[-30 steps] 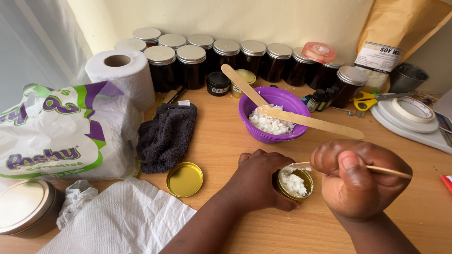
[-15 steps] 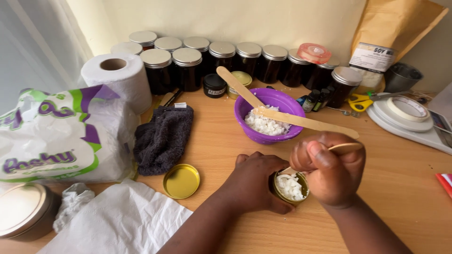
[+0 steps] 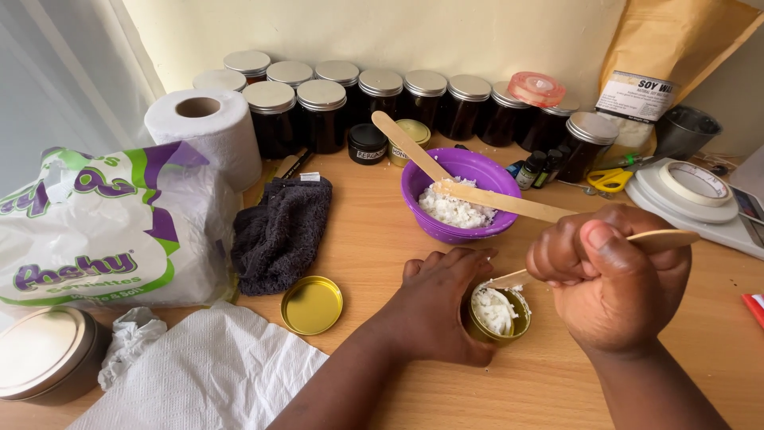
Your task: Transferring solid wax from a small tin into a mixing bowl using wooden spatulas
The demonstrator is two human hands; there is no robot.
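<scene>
My left hand [image 3: 436, 306] is wrapped around a small gold tin [image 3: 499, 316] filled with white wax flakes, holding it on the wooden table [image 3: 374, 247]. My right hand [image 3: 613, 283] grips a thin wooden stick [image 3: 664, 237] in a fist, its tip reaching down to the flakes in the tin. Just behind stands a purple bowl [image 3: 461, 195] with more white flakes and two wooden sticks [image 3: 477, 191] resting across it. The tin's gold lid [image 3: 311, 304] lies on the table to the left.
A row of dark jars with metal lids [image 3: 382, 99] lines the back wall. A dark cloth [image 3: 280, 231], paper roll [image 3: 205, 131], napkin pack [image 3: 103, 227], white paper towel [image 3: 207, 374] and a large tin [image 3: 44, 362] sit left. Scissors [image 3: 613, 177], tape on a scale [image 3: 692, 191] and a brown bag [image 3: 668, 64] are right.
My right hand swung the stick from beside the tin to over it and back slightly right; the left hand kept holding the tin.
</scene>
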